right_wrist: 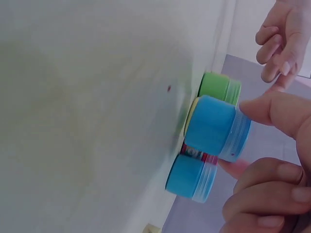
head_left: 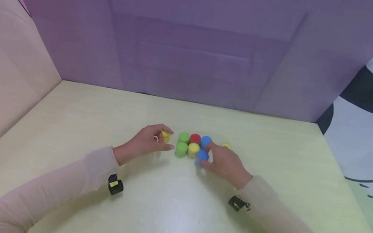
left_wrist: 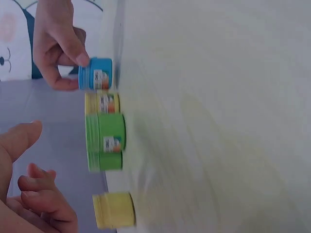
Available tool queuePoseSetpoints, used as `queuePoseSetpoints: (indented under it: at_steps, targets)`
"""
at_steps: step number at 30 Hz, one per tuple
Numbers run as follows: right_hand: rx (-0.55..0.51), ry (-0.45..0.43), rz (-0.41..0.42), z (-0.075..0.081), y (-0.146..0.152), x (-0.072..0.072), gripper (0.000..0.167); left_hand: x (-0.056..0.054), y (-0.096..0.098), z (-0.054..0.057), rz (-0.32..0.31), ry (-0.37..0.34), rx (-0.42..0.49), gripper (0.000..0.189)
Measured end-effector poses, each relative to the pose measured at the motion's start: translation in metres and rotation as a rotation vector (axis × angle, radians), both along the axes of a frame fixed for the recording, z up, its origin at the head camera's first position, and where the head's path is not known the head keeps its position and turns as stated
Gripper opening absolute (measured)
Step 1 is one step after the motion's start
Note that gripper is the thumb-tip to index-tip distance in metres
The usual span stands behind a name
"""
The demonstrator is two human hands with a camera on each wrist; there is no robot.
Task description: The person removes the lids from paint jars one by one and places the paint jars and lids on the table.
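Observation:
My right hand (head_left: 228,163) pinches a small blue jar (right_wrist: 211,124) by its lid end, between thumb and fingers. That jar is at the front right of a tight group of jars. In the group are two green jars (head_left: 181,150), a yellow jar (head_left: 193,150), a red jar (head_left: 195,138) and a second blue jar (right_wrist: 184,174). Left of the group, my left hand (head_left: 144,141) hovers by a separate yellow jar (left_wrist: 115,210). Its thumb and fingers are apart, with a visible gap to that jar in the left wrist view.
Another yellow jar (head_left: 226,145) sits behind the right hand, partly hidden by it. All the jars are on a pale wooden table (head_left: 171,212). A purple panel (head_left: 194,65) rises at the back edge, with printed panels on both sides.

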State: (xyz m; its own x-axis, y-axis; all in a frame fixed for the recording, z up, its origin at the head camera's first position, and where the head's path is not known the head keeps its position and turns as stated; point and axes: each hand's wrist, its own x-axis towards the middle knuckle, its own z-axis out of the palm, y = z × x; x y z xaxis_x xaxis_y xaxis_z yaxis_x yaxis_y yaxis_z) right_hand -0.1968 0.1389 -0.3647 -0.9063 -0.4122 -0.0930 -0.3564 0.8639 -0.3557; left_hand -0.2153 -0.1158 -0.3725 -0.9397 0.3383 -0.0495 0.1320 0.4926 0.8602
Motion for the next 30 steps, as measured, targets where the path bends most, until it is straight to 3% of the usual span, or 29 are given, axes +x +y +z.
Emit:
queuePoseSetpoints:
  at_steps: [5,15,30]
  targets:
    - [0.005,-0.031,0.017,-0.001,-0.002,0.007,0.037,0.011,0.013,0.000,-0.031,-0.073,0.041,0.045]
    - [-0.010,-0.074,0.067,-0.001,-0.009,0.020,0.036,0.027,0.028,-0.008,-0.079,-0.200,0.020,0.040]
    - [-0.032,-0.065,0.198,0.000,-0.014,0.040,0.028,0.044,0.044,-0.024,-0.181,-0.301,0.064,0.039]
